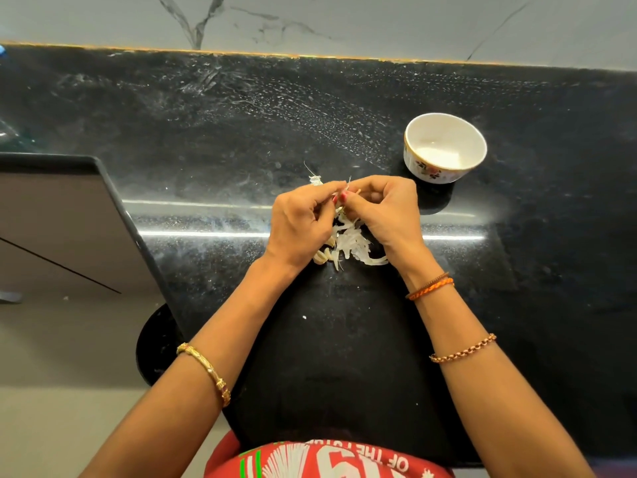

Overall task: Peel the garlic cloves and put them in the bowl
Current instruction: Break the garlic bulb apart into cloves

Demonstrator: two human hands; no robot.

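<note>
Bowl [445,148] holds no cloves; hands [344,215] pinch garlic [342,199].

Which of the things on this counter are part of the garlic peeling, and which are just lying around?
Part of the job:
- garlic clove, pinched between left hand and right hand
- unpeeled cloves by the left wrist
- bowl, set apart to the right; no cloves visible in it
- peeled skins under the hands

Just lying about:
- dark tray-like thing on the left
- black countertop
</note>
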